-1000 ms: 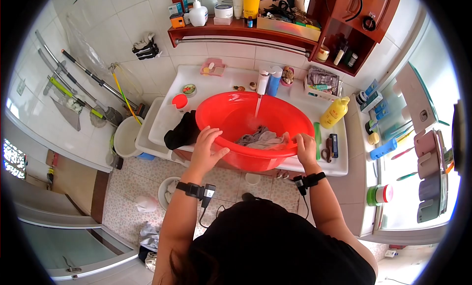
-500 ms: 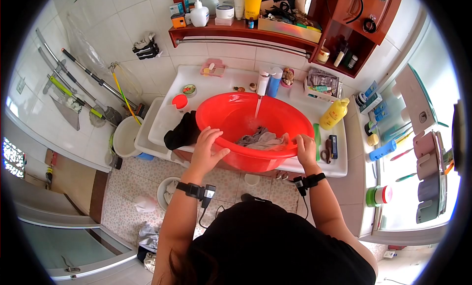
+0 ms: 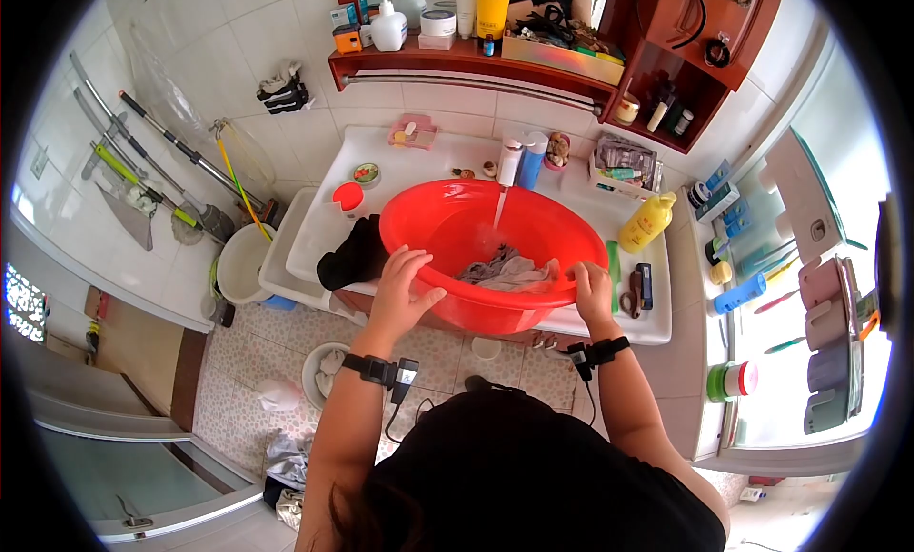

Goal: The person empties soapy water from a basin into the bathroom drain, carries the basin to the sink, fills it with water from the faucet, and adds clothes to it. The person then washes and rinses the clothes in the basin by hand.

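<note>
A large red basin [image 3: 562, 219] sits in the white sink, with a stream of water [image 3: 500, 207] falling into it from the tap [image 3: 509, 157]. Wet grey-brown cloth [image 3: 509, 271] lies inside, against the near wall. My left hand [image 3: 398, 290] rests against the basin's near left side, its fingers stretched and thumb apart. At the right end of the rim, my right hand [image 3: 592, 287] is closed over the edge, pinching it between thumb and fingers. Black cloth [image 3: 350, 257] lies just left of my left hand.
A yellow bottle [image 3: 647, 222], scissors [image 3: 632, 293] and a red-topped cup [image 3: 349, 199] stand or lie on the sink counter [image 3: 314, 204]. Overhead at the back runs a wooden shelf [image 3: 419, 64] with a towel bar. Buckets [image 3: 244, 264] and a small tub [image 3: 319, 381] are on the floor.
</note>
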Demonstrator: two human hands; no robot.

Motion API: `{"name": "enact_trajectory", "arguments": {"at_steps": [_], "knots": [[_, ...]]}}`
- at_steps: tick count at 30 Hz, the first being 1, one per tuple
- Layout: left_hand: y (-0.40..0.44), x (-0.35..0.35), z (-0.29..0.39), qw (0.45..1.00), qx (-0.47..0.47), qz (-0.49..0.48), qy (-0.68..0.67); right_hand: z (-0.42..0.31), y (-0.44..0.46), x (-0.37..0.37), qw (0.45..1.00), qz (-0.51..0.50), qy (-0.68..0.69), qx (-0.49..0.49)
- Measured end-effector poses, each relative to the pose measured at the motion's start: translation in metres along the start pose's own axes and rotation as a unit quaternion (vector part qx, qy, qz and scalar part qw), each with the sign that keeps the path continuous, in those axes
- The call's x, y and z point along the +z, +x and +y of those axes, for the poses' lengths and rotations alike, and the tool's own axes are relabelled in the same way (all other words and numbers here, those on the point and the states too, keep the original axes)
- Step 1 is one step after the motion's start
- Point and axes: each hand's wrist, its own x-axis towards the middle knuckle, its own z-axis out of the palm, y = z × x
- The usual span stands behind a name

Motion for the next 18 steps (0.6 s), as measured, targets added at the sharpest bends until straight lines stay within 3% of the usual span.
{"name": "enact_trajectory", "arguments": {"at_steps": [18], "knots": [[0.0001,0.0003,-0.0007,1.000,0.002,0.002,0.002,0.0020,-0.0001,0.0002,1.000,0.000,-0.005,0.003]]}}
